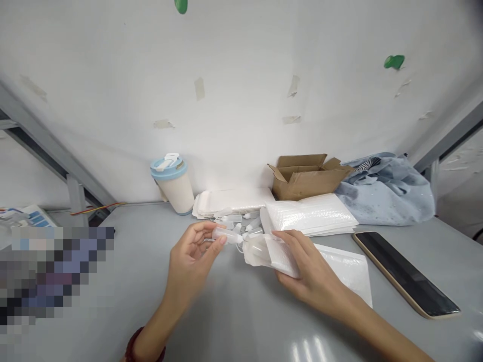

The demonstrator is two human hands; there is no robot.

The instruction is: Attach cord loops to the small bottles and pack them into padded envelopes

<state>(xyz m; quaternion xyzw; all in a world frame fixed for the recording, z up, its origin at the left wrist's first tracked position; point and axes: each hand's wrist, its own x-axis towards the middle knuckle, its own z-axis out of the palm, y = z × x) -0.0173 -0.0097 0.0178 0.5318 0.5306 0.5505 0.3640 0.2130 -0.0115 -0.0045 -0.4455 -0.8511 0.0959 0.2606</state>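
Between the thumb and fingers of my left hand [196, 249] is a small translucent plastic bottle [227, 235], its narrow tip pointing right. My right hand [305, 269] grips a white bubble mailer [281, 255] from the side, with the mailer's mouth held open toward the left. The bottle's tip is close to that mouth; whether they touch I cannot tell. Something clear shows inside the mailer's opening. Just behind my hands lies a loose group of similar small bottles [231, 218]. Another white mailer [349, 271] lies flat on the table under my right wrist.
Stacks of white mailers [234, 200] and bubble mailers [311, 213] lie toward the wall. Behind them stand a lidded cup [175, 188], an open cardboard box [311, 182] and a bundle of blue-grey cloth [392, 193]. A phone [407, 274] lies at the right.
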